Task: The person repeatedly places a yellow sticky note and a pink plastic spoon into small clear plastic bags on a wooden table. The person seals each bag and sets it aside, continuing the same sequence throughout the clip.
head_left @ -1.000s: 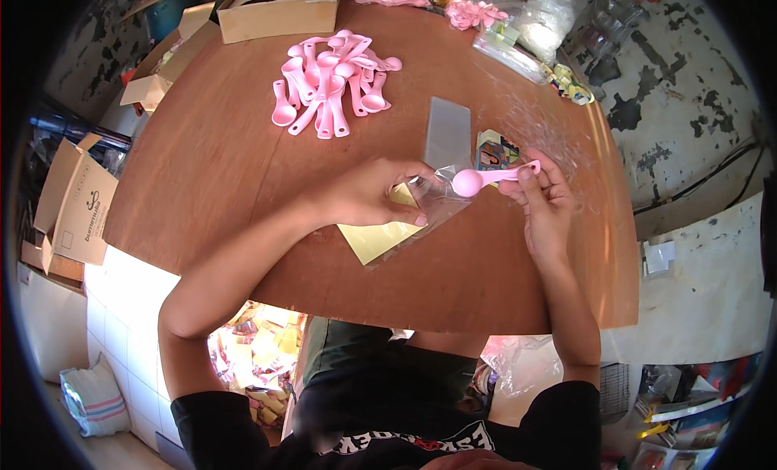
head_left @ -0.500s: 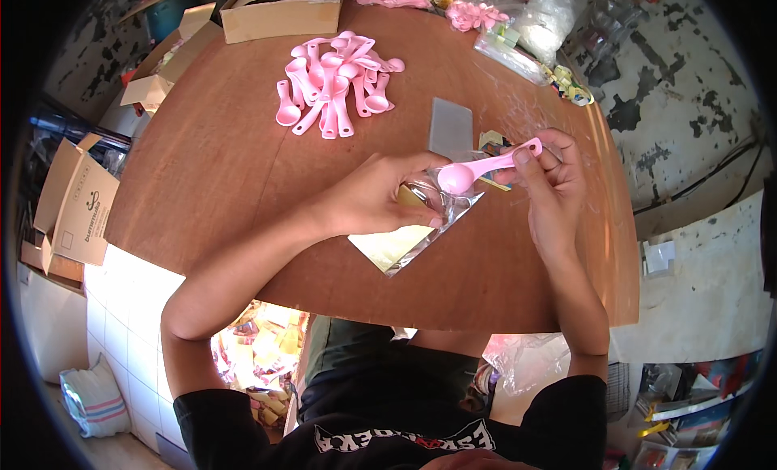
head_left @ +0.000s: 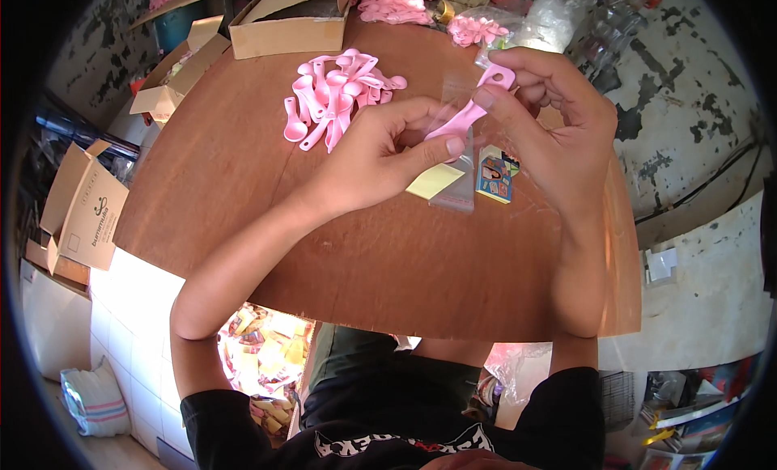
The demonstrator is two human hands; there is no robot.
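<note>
A pink plastic spoon [head_left: 465, 119] slants between my hands, its holed handle end up and to the right. My right hand [head_left: 562, 118] pinches that end between thumb and fingers. My left hand [head_left: 396, 146] is closed at the spoon's lower end, on a clear plastic bag [head_left: 455, 196] that shows below its thumb. Inside or against the bag is a pale yellow card [head_left: 435, 181]. The spoon's bowl is hidden by my left hand, so I cannot tell how far it sits in the bag. A small colourful printed packet [head_left: 495, 175] lies beside the bag on the brown table [head_left: 364, 260].
A heap of pink spoons [head_left: 328, 94] lies on the far left of the table. Cardboard boxes [head_left: 287, 37] stand behind it and to the left. At the back right are bagged pink pieces [head_left: 476, 28] and clear plastic wrap [head_left: 554, 21].
Both hands have moved up and away from the table's near edge. The spoon has tilted steeper, and its bowl has gone out of sight at my left hand.
</note>
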